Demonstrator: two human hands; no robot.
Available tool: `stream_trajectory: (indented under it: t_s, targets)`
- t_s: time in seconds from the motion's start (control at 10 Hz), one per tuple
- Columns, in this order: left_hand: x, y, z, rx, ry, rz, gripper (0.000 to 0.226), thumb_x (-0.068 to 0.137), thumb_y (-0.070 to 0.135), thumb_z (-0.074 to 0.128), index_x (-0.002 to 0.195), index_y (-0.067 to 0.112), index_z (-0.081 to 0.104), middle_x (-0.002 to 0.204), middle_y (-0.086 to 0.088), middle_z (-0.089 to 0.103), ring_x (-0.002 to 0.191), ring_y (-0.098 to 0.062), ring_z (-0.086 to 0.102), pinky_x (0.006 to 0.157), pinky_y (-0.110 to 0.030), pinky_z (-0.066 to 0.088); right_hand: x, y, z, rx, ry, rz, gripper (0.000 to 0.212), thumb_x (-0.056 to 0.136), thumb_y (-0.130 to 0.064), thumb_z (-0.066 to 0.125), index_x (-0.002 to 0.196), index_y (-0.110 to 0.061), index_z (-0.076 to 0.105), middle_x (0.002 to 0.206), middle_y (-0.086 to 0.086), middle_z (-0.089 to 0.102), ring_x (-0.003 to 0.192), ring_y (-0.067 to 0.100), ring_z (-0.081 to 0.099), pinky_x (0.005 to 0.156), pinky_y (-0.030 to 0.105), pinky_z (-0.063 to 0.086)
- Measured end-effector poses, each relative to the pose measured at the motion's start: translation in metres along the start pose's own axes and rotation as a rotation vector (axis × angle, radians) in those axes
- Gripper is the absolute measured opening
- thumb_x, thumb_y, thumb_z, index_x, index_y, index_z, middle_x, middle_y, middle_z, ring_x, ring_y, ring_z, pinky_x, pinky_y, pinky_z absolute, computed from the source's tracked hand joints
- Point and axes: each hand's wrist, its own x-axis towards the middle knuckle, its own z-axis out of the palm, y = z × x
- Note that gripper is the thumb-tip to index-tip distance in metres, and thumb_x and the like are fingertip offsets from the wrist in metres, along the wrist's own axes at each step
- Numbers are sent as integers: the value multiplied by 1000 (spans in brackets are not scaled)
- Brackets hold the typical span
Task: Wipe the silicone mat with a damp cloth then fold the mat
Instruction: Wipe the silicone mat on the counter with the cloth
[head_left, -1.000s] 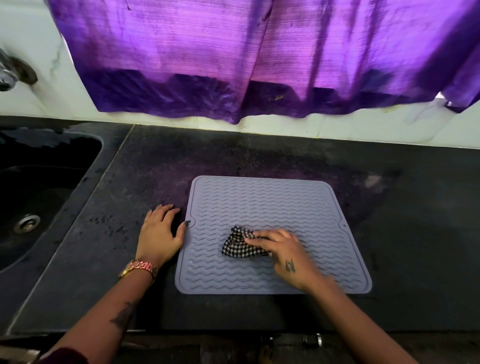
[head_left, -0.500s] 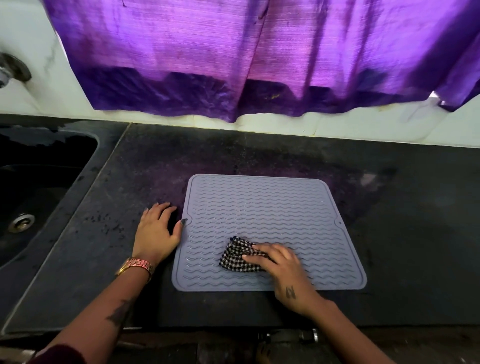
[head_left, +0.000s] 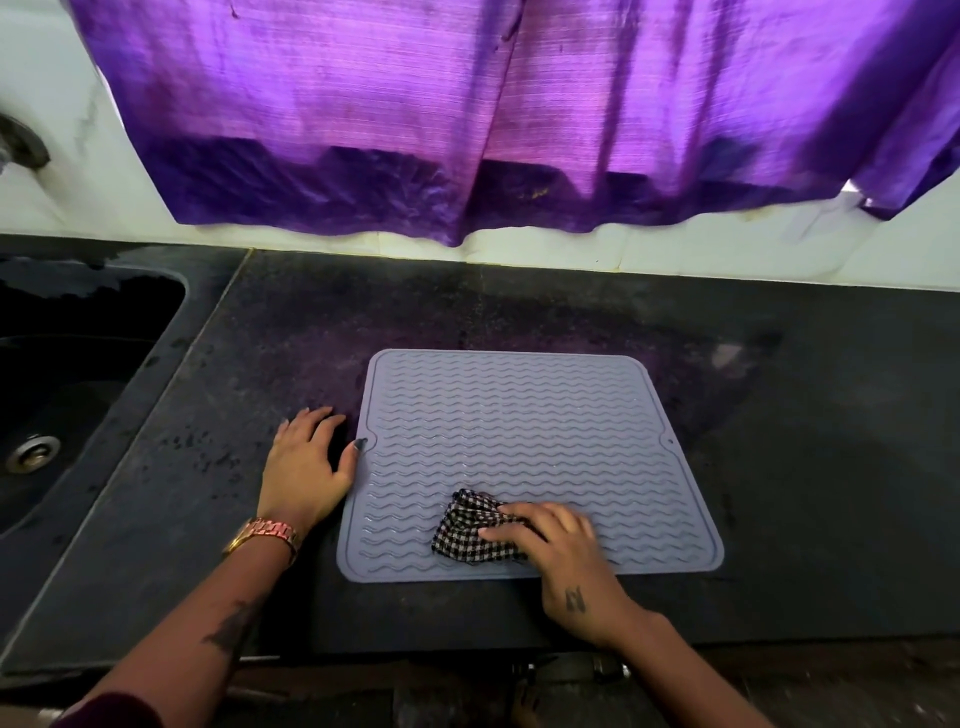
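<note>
The dark stone worktop fills the middle of the frame, with a sink sunk into it at the left edge and a purple curtain hanging across the top.

The silicone mat lies flat at the centre of the frame, grey, with wavy ridges and rounded corners. It looks thin, light and floppy, so it should bend without resistance but will likely sag if lifted by one corner. The ridges and any dampness could make it slick. For the fold, a sensible hold is probably the two near corners at the lower edge, carried over toward the far edge, or the small notched tabs at mid-left and mid-right.

The left hand rests flat on the worktop just beside the mat's left edge, fingers relaxed and gripping nothing, the thumb tip touching the left tab; it seems to steady the mat against sliding.

The right hand presses and grasps the cloth, a small bunched black-and-white checked rag, in the mat's lower middle. It is soft and crumples easily. Wiping appears under way; folding is not yet begun.
</note>
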Motion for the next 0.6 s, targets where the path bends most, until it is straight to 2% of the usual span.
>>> stream_trajectory:
  t_s: [0.1,0.2,0.3,0.5,0.6]
  targets:
    - [0,0,-1,-2,1,-2,64,82,47,36,130,9,53,141,-12,46,136,-30,33,117,-43,17,3,2,-10,26,-30,-18,78,70,4,42,132,-45,40,142,-17,34,129,10,27,97,30,21]
    - [-1,1,-1,-5,0,-1,64,81,47,36,131,9,53,141,-12,46,136,-31,33,117,-43,17,-7,0,-8,31,-26,-16,81,66,1,40,131,-47,38,142,-16,36,127,11,31,93,31,24]
    - [-1,1,-1,-2,3,1,64,81,46,36,130,9,53,141,-12,47,136,-31,34,117,-43,17,-19,-4,2,11,-16,-14,82,65,2,44,130,-47,41,145,-16,33,130,14,31,98,33,22]
    - [-1,2,-2,1,4,0,64,81,45,37,129,8,54,141,-13,47,135,-32,34,117,-44,17,-15,1,-13,142,-33,-25,73,75,6,41,123,-47,49,137,-24,39,121,1,29,93,24,22]
    - [-1,3,-2,9,3,0,63,81,46,37,129,8,54,141,-13,47,135,-32,35,117,-44,17,-25,5,-10,136,-22,-40,74,73,9,42,120,-46,53,133,-32,34,120,-3,26,95,23,20]
